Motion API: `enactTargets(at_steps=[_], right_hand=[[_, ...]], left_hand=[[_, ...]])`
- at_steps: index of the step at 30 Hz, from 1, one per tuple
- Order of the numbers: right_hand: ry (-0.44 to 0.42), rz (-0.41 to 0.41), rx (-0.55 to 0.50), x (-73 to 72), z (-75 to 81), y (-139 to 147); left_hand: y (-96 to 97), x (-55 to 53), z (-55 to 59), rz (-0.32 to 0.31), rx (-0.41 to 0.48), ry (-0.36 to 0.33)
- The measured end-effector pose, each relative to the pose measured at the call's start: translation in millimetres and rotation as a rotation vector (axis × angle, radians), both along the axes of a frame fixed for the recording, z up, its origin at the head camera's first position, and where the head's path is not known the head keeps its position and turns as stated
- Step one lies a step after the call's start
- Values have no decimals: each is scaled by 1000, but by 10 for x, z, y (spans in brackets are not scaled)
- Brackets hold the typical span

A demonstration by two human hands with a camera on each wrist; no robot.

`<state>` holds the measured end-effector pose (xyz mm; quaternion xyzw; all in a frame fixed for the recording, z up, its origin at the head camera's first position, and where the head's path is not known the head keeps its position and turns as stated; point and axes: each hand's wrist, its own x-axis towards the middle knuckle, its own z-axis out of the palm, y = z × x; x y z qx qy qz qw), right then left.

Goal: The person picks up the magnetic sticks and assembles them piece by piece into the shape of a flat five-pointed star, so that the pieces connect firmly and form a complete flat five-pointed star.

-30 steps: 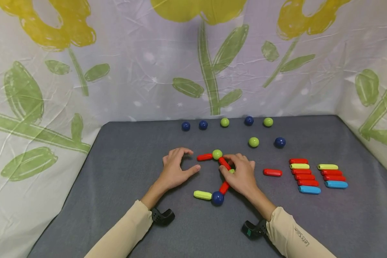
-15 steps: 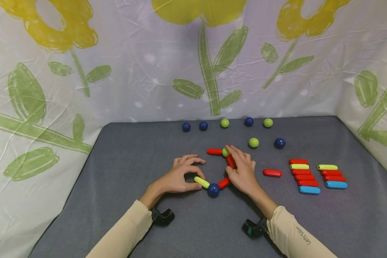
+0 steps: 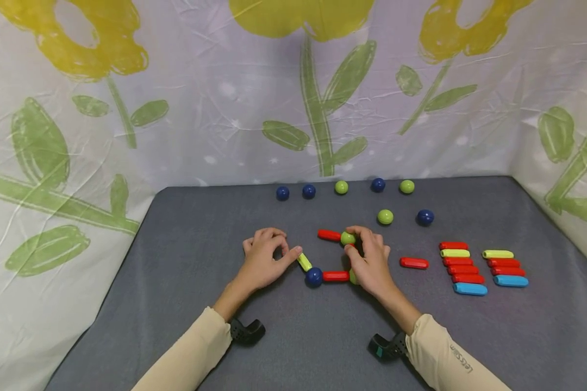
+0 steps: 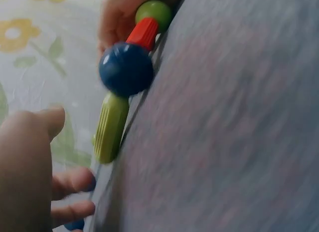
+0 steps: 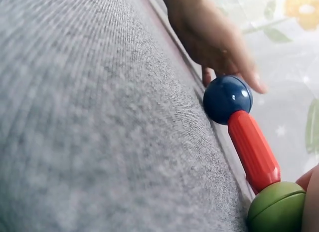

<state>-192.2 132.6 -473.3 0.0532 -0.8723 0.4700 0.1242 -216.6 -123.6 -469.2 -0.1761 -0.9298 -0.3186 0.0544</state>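
Joined blue ball has shifted leftward.

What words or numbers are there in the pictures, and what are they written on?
"LetsSlim", as best I can read it: on the right sleeve; its last letters are too small to be sure.
Black device at the right wrist: a green patch, no readable letters.
Sticks and balls: no writing that I can see.

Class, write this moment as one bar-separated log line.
left hand: beside yellow rod | right hand: holds rod-and-ball chain | blue ball: between yellow rod and red rod
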Motion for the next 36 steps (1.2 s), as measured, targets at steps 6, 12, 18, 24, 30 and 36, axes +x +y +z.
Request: enactTargets(at_steps=[6,12,18,24,30,36], right_hand=[[23,-37,0,16,23,-24],[38,-24,-29,23,22,-22],[74,47,-54,29,5,-24],[117,196,-33,49,-26,-37],[151,322,-32,57,-29,-36],[146,367,-83,56,-36,-38]], left_hand=[[137,136,66,38,-113,29],[229,167,93,94,-103,15],[220,142,145,167,-99,-5],[167,122,144,233,-75,27],[139,107,55,176,-48,0],[107,84,-24,132,57,-19]])
